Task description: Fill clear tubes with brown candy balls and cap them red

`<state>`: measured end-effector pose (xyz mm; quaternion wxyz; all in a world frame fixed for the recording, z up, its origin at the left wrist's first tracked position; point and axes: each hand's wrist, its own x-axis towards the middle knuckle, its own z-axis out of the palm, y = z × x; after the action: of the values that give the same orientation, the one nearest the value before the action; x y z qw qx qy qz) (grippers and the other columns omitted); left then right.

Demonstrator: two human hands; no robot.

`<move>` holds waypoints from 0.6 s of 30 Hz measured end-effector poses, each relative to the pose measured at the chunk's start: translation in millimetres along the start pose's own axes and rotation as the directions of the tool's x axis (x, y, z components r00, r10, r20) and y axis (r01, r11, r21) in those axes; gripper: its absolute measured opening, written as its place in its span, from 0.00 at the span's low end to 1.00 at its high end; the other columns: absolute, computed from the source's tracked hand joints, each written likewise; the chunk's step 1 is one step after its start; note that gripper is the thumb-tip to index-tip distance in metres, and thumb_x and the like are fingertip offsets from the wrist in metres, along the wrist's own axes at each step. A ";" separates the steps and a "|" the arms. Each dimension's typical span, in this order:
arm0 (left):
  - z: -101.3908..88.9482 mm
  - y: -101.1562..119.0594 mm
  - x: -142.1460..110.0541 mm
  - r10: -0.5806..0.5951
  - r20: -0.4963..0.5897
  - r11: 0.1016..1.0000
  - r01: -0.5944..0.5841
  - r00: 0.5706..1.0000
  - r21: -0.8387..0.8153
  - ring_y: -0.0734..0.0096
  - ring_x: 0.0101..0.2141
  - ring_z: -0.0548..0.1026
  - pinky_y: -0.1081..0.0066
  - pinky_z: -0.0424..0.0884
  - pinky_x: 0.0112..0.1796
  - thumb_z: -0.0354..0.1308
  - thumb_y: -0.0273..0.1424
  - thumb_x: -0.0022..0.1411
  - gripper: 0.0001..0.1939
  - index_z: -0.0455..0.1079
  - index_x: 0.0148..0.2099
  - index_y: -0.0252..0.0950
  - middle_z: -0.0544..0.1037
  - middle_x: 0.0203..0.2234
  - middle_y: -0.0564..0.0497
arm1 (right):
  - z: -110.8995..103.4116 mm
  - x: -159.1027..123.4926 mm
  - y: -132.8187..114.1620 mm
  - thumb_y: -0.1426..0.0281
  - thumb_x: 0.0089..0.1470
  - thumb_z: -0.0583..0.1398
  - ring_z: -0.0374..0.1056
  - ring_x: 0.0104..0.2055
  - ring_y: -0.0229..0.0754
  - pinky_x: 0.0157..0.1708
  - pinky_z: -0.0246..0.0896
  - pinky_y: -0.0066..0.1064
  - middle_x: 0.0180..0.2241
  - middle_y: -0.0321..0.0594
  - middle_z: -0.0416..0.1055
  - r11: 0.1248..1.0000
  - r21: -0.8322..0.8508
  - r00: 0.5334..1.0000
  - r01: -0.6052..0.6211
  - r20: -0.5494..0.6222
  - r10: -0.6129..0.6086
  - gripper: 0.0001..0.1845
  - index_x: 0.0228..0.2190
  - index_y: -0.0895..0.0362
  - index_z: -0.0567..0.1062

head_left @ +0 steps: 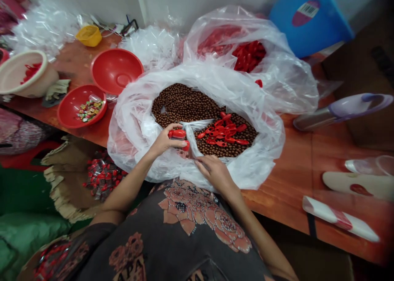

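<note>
My left hand [164, 142] is closed around small red plastic pieces [177, 134], over the near left rim of a large clear plastic bag [132, 104]. Something clear shows just below these pieces, too small to make out. My right hand [216, 172] is beside it at the bag's near edge, fingertips drawn together; what they pinch, if anything, cannot be made out. Inside the bag lie many brown chocolate balls [184, 102], parted by a fold of plastic. Several small red plastic spoons [226, 129] rest on the balls at the right.
Left stand a red bowl [118, 65], another red bowl with wrapped sweets [90, 110] and a white bowl [37, 78]. Behind is a bag of red pieces [249, 55] near a blue bin [308, 18]. A bottle [335, 110] lies right. Below left, a carton [66, 178] holds red-topped packs.
</note>
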<state>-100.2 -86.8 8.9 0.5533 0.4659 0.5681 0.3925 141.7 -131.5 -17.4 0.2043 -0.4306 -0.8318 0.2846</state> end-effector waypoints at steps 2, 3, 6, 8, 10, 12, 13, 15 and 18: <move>-6.2 2.8 -0.4 -0.128 0.042 0.936 0.135 0.991 -0.325 0.69 0.33 0.75 0.68 0.72 0.36 0.71 0.34 0.42 0.31 0.68 0.51 0.38 0.76 0.39 0.51 | -1.1 3.2 -0.5 0.66 0.64 0.55 0.71 0.42 0.48 0.44 0.66 0.40 0.40 0.45 0.78 1.000 -0.018 1.000 0.014 0.007 -0.014 0.13 0.44 0.55 0.77; -8.1 3.1 -0.4 -0.188 0.082 0.871 0.205 0.979 -0.447 0.68 0.32 0.76 0.66 0.73 0.34 0.69 0.35 0.44 0.30 0.68 0.50 0.38 0.77 0.38 0.50 | -1.6 5.8 -1.1 0.66 0.64 0.55 0.70 0.43 0.49 0.45 0.66 0.41 0.40 0.45 0.77 0.999 -0.029 1.000 0.028 0.010 -0.027 0.13 0.45 0.55 0.76; -12.2 2.5 -2.2 -0.308 0.213 0.679 0.371 0.927 -0.633 0.60 0.33 0.79 0.59 0.75 0.35 0.65 0.38 0.50 0.27 0.69 0.52 0.36 0.80 0.37 0.46 | -2.0 15.6 -4.1 0.67 0.64 0.55 0.69 0.46 0.50 0.48 0.65 0.43 0.42 0.47 0.76 0.995 -0.062 0.996 0.078 0.038 -0.076 0.13 0.46 0.56 0.75; -19.9 4.7 -8.9 -0.322 0.237 0.633 0.395 0.917 -0.666 0.57 0.35 0.80 0.57 0.76 0.36 0.63 0.38 0.53 0.26 0.69 0.53 0.35 0.81 0.38 0.43 | -1.3 21.8 -6.5 0.67 0.64 0.55 0.68 0.47 0.51 0.49 0.65 0.43 0.43 0.47 0.76 0.991 -0.076 0.992 0.108 0.078 -0.102 0.13 0.46 0.56 0.75; -39.0 11.4 -24.5 -0.304 0.174 0.661 0.339 0.937 -0.670 0.56 0.35 0.81 0.58 0.76 0.34 0.64 0.39 0.51 0.26 0.70 0.53 0.36 0.81 0.38 0.44 | -0.2 25.7 -8.0 0.67 0.64 0.55 0.68 0.48 0.51 0.49 0.65 0.44 0.44 0.47 0.75 0.989 -0.072 0.986 0.127 0.118 -0.118 0.13 0.46 0.55 0.75; -72.6 21.1 -50.3 -0.272 0.015 0.737 0.218 0.962 -0.640 0.57 0.32 0.81 0.61 0.77 0.30 0.67 0.38 0.46 0.27 0.72 0.50 0.38 0.82 0.37 0.46 | 1.0 26.8 -7.7 0.68 0.64 0.55 0.68 0.48 0.50 0.50 0.66 0.44 0.44 0.46 0.75 0.989 -0.057 0.982 0.136 0.137 -0.127 0.12 0.46 0.55 0.75; -94.3 25.5 -66.5 -0.246 -0.101 0.783 0.135 0.964 -0.608 0.59 0.30 0.80 0.62 0.77 0.29 0.69 0.38 0.42 0.28 0.73 0.48 0.39 0.82 0.37 0.48 | 1.6 26.5 -6.8 0.68 0.64 0.55 0.68 0.48 0.50 0.50 0.66 0.44 0.45 0.45 0.75 0.990 -0.046 0.982 0.137 0.137 -0.129 0.12 0.46 0.55 0.75; -143.5 29.5 -102.2 -0.192 -0.350 0.876 -0.001 0.917 -0.482 0.65 0.29 0.80 0.67 0.77 0.30 0.71 0.32 0.37 0.28 0.74 0.45 0.40 0.82 0.36 0.52 | 3.1 25.1 -4.2 0.68 0.64 0.55 0.68 0.49 0.49 0.51 0.65 0.44 0.45 0.45 0.75 0.990 -0.022 0.984 0.136 0.121 -0.133 0.12 0.46 0.55 0.75; -216.2 12.2 -153.7 -0.326 -0.523 0.943 0.232 0.787 -0.239 0.69 0.29 0.79 0.68 0.76 0.32 0.72 0.32 0.43 0.24 0.75 0.46 0.46 0.82 0.35 0.58 | 5.7 23.8 -0.2 0.68 0.64 0.55 0.69 0.49 0.48 0.51 0.66 0.43 0.46 0.44 0.75 0.991 0.012 0.987 0.131 0.097 -0.132 0.12 0.47 0.55 0.74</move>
<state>-321.2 -216.7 78.2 0.4520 0.1957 0.7332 0.4689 125.2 -113.5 -19.3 0.1829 -0.3599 -0.8666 0.2933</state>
